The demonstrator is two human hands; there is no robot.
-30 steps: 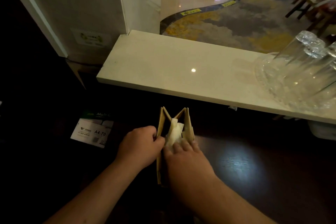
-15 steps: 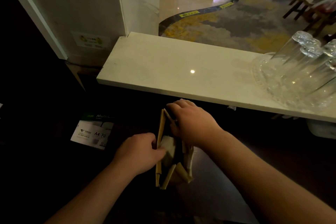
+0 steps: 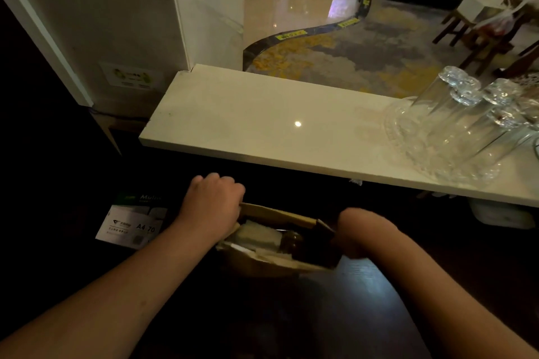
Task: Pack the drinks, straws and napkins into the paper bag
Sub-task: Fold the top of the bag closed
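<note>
The brown paper bag [image 3: 271, 267] stands on the dark lower counter, its mouth spread wide. Inside I see white napkins [image 3: 258, 234] on the left and the round dark top of a drink [image 3: 291, 242] beside them. My left hand [image 3: 211, 201] grips the bag's left rim with closed fingers. My right hand [image 3: 351, 234] holds the bag's right rim; its fingers are blurred and partly hidden behind the edge. No straws can be made out in the dim bag.
A white stone shelf [image 3: 262, 119] runs just beyond the bag. On its right end a glass tray [image 3: 414, 148] carries several upturned glasses [image 3: 455, 108]. A pack of A4 paper [image 3: 132, 221] lies left of my left hand.
The bag was narrow and nearly folded shut; now both hands have pulled its rims apart. My left hand moved up-left, my right hand moved right and nearer me.
</note>
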